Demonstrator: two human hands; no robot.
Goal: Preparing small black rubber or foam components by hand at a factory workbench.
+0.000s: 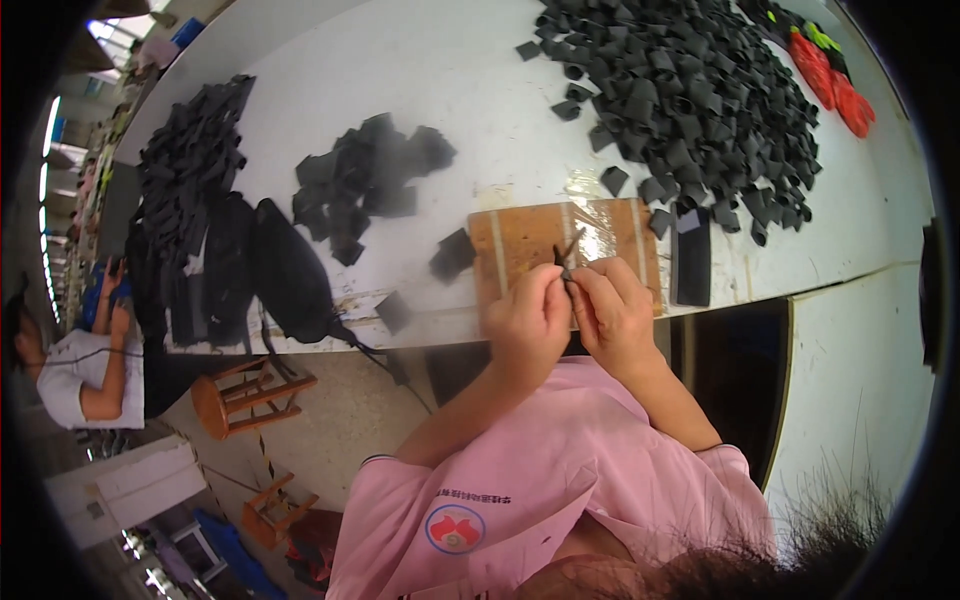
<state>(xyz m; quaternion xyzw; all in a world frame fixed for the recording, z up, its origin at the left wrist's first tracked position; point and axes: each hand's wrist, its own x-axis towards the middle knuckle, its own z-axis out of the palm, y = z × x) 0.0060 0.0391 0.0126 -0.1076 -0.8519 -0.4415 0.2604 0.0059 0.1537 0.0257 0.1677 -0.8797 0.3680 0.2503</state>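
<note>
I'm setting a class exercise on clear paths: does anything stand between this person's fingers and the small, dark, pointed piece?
Nothing visible does: the left hand and right hand pinch the small, dark, pointed piece directly, over the brown rectangular board.

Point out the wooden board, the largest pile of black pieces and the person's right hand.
Wooden board (520,240): head view, bare wood on its left half.
Largest pile of black pieces (690,110): head view, middle of the heap.
Right hand (620,312): head view, back of the hand.
</note>
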